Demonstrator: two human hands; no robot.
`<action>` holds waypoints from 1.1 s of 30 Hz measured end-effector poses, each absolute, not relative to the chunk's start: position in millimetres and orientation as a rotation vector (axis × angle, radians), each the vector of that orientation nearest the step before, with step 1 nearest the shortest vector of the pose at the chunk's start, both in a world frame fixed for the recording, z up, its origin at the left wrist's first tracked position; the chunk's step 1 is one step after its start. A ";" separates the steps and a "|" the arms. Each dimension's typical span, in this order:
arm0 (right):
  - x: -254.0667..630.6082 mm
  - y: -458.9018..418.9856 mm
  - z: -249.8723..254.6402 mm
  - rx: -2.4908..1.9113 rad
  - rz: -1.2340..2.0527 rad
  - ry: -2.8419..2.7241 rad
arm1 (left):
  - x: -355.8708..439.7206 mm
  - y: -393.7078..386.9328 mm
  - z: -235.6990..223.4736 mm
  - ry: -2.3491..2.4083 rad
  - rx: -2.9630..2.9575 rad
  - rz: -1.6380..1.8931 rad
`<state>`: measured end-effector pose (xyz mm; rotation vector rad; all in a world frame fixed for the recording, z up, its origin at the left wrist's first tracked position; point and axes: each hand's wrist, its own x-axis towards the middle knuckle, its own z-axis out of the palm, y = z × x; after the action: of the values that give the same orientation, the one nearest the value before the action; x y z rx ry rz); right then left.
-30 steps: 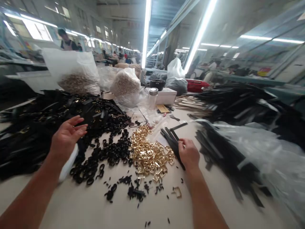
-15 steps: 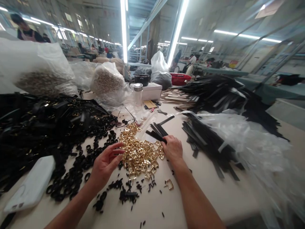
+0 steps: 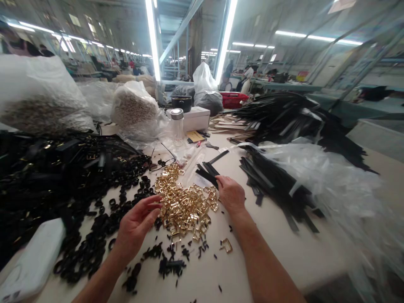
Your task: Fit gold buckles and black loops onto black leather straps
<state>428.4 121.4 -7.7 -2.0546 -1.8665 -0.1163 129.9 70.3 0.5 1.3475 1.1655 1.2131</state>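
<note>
Pale surface carries a heap of gold rectangular buckles; black straps lie at its one o'clock. Left hand, at nine o'clock, has thumb and fingers apart. Right hand, at three o'clock, meets the straps; cannot tell if clamped.

Looks like a factory workshop. Stretches far back under strip lights, with a person at upper left and more benches at upper right. Holds, on the bench, heaps of gold buckles at centre and black strips at right.
</note>
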 end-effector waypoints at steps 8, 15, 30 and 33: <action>427.3 121.2 -12.4 -1.823 -0.105 -2.077 | 130.9 68.8 2.3 1.166 1.363 1.176; 423.4 124.4 -13.1 -1.888 -0.035 -2.082 | 131.7 67.5 4.7 1.175 1.383 1.112; 424.2 125.8 -9.6 -1.882 -0.046 -2.028 | 136.8 66.7 8.1 1.178 1.339 1.028; 416.8 118.1 -3.0 -1.727 0.020 -1.998 | 135.6 66.9 5.8 1.185 1.274 1.061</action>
<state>416.8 118.1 -3.0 -1.7271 -1.9981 0.0197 135.6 66.9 5.8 1.2741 1.1849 1.0609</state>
